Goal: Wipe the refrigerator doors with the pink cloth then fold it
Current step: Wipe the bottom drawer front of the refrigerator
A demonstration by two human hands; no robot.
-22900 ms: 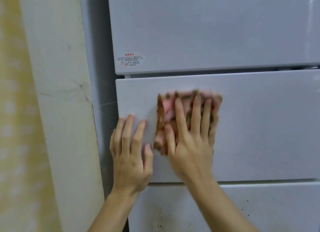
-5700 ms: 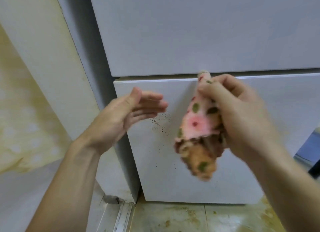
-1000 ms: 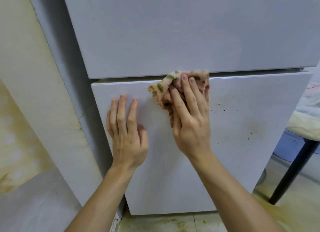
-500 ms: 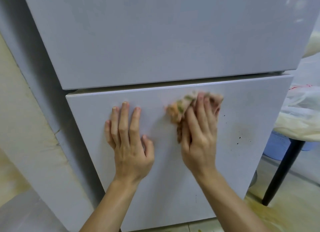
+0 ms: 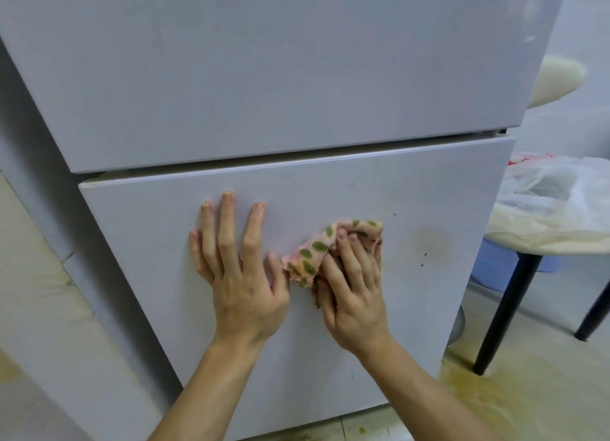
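The grey refrigerator fills the view, with an upper door [image 5: 264, 77] and a lower door [image 5: 412, 308] below it. My left hand [image 5: 237, 275] lies flat on the lower door, fingers straight and spread. Just to its right, my right hand [image 5: 353, 292] presses the bunched pink cloth with green leaf spots [image 5: 310, 252] against the same door, fingers bent over it. A brownish smudge with dark specks [image 5: 429, 246] marks the door right of the cloth.
A round table with black legs [image 5: 508, 305] stands to the right, carrying a white plastic bag [image 5: 561, 190]. A blue container [image 5: 495, 265] sits under it. The floor [image 5: 495, 401] by the fridge corner has yellow stains. A pale wall [image 5: 33, 275] is at left.
My right hand has slid the cloth down the lower door from near its top edge, and it is now more bunched. My left hand stays flat on the door.
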